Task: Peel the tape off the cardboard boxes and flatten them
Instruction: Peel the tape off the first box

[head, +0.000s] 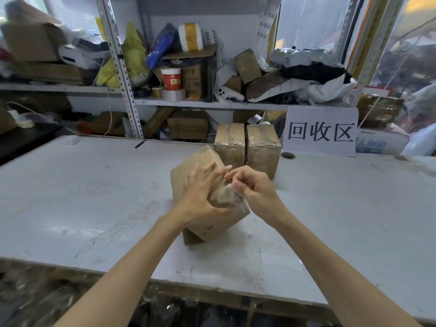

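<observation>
A brown cardboard box [188, 175] stands tilted on one corner in the middle of the white table [94, 197]. My left hand [203, 197] grips its upper face, fingers spread and thumb round the near edge. My right hand [250, 187] pinches a strip of clear tape [230, 199] at the box's right edge, between thumb and forefinger. Behind stand two taped cardboard boxes [230, 142] [263, 149] side by side, upright and wrapped in clear tape.
A white paper sign [320, 131] with large black characters leans at the back right. A small tape ring [287, 155] lies by it. Cluttered metal shelves [188, 102] with boxes, bags and tape rolls rise behind the table. Plastic-wrapped clutter [47, 298] sits below the near edge.
</observation>
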The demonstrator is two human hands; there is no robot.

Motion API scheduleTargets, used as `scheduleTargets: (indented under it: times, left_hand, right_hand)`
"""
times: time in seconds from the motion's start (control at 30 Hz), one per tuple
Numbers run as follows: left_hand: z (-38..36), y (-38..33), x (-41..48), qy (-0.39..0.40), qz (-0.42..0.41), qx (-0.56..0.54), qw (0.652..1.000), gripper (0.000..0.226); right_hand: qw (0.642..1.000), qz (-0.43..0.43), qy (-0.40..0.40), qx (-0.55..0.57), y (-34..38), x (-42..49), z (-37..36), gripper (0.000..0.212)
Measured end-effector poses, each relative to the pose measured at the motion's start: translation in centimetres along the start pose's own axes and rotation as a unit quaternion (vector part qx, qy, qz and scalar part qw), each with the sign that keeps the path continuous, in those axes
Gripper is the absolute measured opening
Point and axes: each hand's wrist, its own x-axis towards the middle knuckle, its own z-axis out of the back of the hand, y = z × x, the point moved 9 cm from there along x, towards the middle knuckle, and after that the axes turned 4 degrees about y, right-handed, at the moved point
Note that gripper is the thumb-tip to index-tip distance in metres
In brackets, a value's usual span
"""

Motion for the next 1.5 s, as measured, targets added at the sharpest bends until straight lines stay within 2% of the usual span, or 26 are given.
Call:
scheduleTargets:
  times: [0.1,0.2,0.3,0.4,0.53,0.6,0.7,0.73,0.8,0.83,0.9,1.07,1.17,1.37,1.5]
  left_hand:
    - [1.3,-0.3,0.7,-0.026,-0.019,-0.027,0.999,0.066]
    - [3.1,0.9,0.8,-0.075,0.004,-0.032,0.997,0.058]
    - [5.0,2.3,0.1,-0.138,0.025,-0.052,0.989,0.058]
    - [4.4,1.9,-0.5,-0.139,0.008,-0.051,0.989,0.06]
    - [4.0,1.1,-0.8,-0.142,0.01,-0.01,0.99,0.057]
    - [3.9,0.9,-0.6,-0.126,0.012,0.023,0.992,0.054]
    - [3.8,0.8,-0.7,-0.115,0.025,0.032,0.993,0.045]
    - [3.7,0.8,-0.8,-0.114,0.03,0.024,0.993,0.044]
    - [3.6,0.9,-1.0,-0.11,0.034,0.013,0.993,0.043]
    - [3.5,0.9,-1.1,-0.109,0.034,0.01,0.993,0.043]
    - [3.4,0.9,-1.2,-0.112,0.035,0.002,0.993,0.043]
    - [3.3,0.9,-1.3,-0.127,0.047,-0.014,0.991,0.043]
    - [3.5,1.3,-1.4,-0.132,0.048,-0.024,0.99,0.043]
    - [4.6,3.7,-2.4,-0.146,0.085,-0.017,0.985,0.039]
    - [5.0,4.5,-3.1,-0.137,0.074,-0.076,0.985,0.032]
  right_hand:
    - [1.0,0.007,0.018,-0.021,0.2,0.4,-0.1,0.018]
    - [0.997,0.021,-0.032,-0.065,0.4,0.3,1.4,0.017]
    - [0.979,0.054,-0.071,-0.181,1.0,0.1,2.6,0.011]
    - [0.987,0.06,-0.054,-0.135,0.6,0.2,2.1,0.008]
    - [0.979,0.079,-0.102,-0.157,1.0,0.2,2.1,0.011]
    - [0.98,0.08,-0.112,-0.143,1.3,0.3,2.2,0.025]
    - [0.989,0.049,-0.119,-0.068,1.3,0.6,2.8,0.064]
    - [0.99,0.037,-0.107,-0.087,1.1,0.8,2.8,0.064]
    - [0.987,0.013,-0.069,-0.143,0.5,1.1,2.3,0.041]
    - [0.989,-0.003,-0.051,-0.142,0.1,1.1,2.0,0.03]
    - [0.994,-0.024,-0.035,-0.103,-0.4,1.1,1.6,0.021]
    - [0.993,-0.066,-0.074,-0.059,-1.0,1.0,1.9,0.023]
    - [0.99,-0.058,-0.093,-0.085,-0.6,0.9,1.8,0.016]
    - [0.991,-0.059,-0.052,-0.109,-0.3,0.8,2.4,0.02]
    - [0.987,-0.082,-0.11,-0.087,-1.3,0.3,5.3,0.024]
